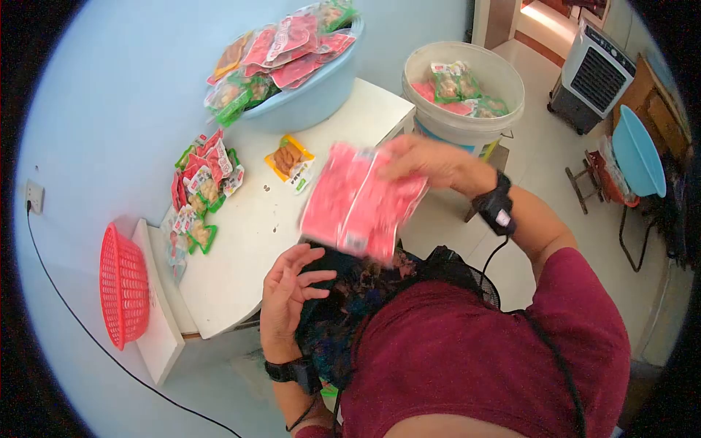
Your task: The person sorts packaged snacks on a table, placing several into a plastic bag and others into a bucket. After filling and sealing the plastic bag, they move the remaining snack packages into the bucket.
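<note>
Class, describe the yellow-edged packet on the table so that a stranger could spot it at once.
Start at the white table and find the big blue tub at its far end. Just this side of it, right of the heap of red and green packets, lies a single packet. Unlike that heap, it has a yellow edge and brown food showing.

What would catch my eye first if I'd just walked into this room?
Probably the bright pink packaging, slightly blurred, held in the right hand over the near side of the white table. Next, the light-blue basin heaped with packets at its far end, and the red basket at left.
</note>
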The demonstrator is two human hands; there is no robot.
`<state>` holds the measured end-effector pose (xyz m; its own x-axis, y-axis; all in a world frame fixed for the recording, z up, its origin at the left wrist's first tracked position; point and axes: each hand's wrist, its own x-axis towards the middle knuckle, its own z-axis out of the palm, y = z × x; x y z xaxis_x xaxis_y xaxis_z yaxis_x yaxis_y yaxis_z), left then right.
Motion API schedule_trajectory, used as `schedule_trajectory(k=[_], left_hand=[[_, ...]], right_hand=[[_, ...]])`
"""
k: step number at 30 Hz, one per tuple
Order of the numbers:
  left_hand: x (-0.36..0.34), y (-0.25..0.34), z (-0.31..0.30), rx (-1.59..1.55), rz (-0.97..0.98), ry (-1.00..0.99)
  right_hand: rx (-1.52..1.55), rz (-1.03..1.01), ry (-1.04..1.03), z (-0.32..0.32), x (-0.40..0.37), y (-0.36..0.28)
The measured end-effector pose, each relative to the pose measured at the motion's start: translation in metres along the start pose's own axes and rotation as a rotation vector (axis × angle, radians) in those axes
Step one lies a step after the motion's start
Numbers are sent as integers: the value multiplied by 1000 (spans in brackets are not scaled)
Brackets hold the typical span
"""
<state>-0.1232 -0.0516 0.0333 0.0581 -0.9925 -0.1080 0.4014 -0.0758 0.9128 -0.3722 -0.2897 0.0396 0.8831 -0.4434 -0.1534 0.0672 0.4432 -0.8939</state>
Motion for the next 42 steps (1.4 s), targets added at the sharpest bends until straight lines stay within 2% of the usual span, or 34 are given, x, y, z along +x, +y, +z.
schedule_trajectory(k=[2, 4, 6, 12, 16, 19, 22, 25, 28, 31, 32, 34, 36, 39, 42], left_hand=[[-6, -4, -10, 64, -18, 29], [-14, -8, -16, 110, -41, 88], [-21, -14, -26, 87, -43, 105], [-36, -19, -37, 108, -47, 199], [-39, -21, -40, 124, -49, 247], [-39, -21, -41, 123, -49, 252], [-38, -22, -41, 122, -36, 244], [-37, -21, -40, 119, -43, 239], [-38, -21, -40, 123, -45, 236], [-40, -21, -40, 150, -45, 234], [-41, -21, -40, 151, -45, 246], [-42, -21, -38, 153, -48, 268], [-43, -25, -41, 149, -55, 282], [-43, -25, -42, 176, -46, 283], [-45, -28, -43, 193, -48, 296]], right_hand=[[-38, -224, 95, -39, -10, -16], [54, -314, 161, -71, -21, -38], [210, -347, 332, -93, -34, -58], [151, -418, 644, -195, -63, -84], [132, -410, 841, -214, -77, -92], [244, -499, 887, -222, -84, -91], [345, -444, 956, -225, -86, -97], [259, -347, 934, -259, -89, -101], [-127, -424, 699, -296, -96, -98], [59, -278, 800, -285, -93, -123], [37, -293, 751, -281, -96, -123], [-384, -103, 963, -366, -95, -120], [-325, -254, 748, -364, -99, -114], [-1736, -59, 1404, -339, -94, -119], [-1858, -214, 1388, -321, -85, -119]])
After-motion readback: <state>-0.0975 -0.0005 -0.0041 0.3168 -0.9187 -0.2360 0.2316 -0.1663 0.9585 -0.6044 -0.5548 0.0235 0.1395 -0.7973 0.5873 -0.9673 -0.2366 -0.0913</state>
